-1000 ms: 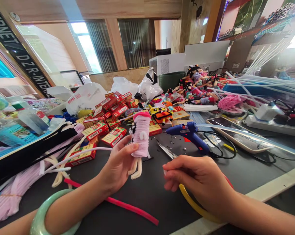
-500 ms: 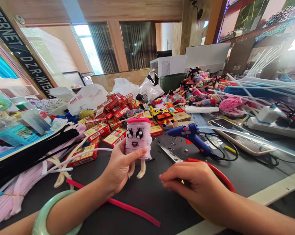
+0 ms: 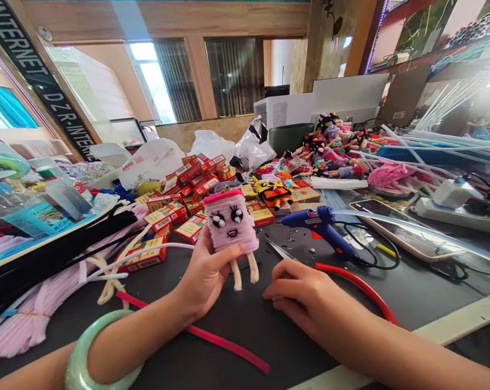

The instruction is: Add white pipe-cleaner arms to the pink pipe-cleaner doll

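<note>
In my left hand (image 3: 206, 273) is a pink fuzzy doll (image 3: 231, 225) shaped like a block, with black-and-white eyes, a small mouth, a hot-pink top edge and two cream legs hanging down. My thumb presses its lower front. The rest of my fingers go behind it, out of sight. My right hand (image 3: 304, 298) hovers to the right of the legs, fingers curled together; whatever they might pinch is hidden. Scissors (image 3: 281, 249) lie beyond that hand, partly covered by it, their red handle showing. Below my left wrist lies a hot-pink pipe cleaner (image 3: 229, 344).
A blue glue gun (image 3: 320, 225) and a phone (image 3: 403, 230) lie to the right, near a power strip (image 3: 464, 208). Red boxes (image 3: 163, 214) are piled behind the doll. Pink pipe cleaner bundles (image 3: 33, 317) lie at left, small dolls (image 3: 338, 141) at the back.
My left hand has turned the doll so its face is more toward me, and it now leans to the left with its legs swung right. My right hand has shifted only slightly, still curled.
</note>
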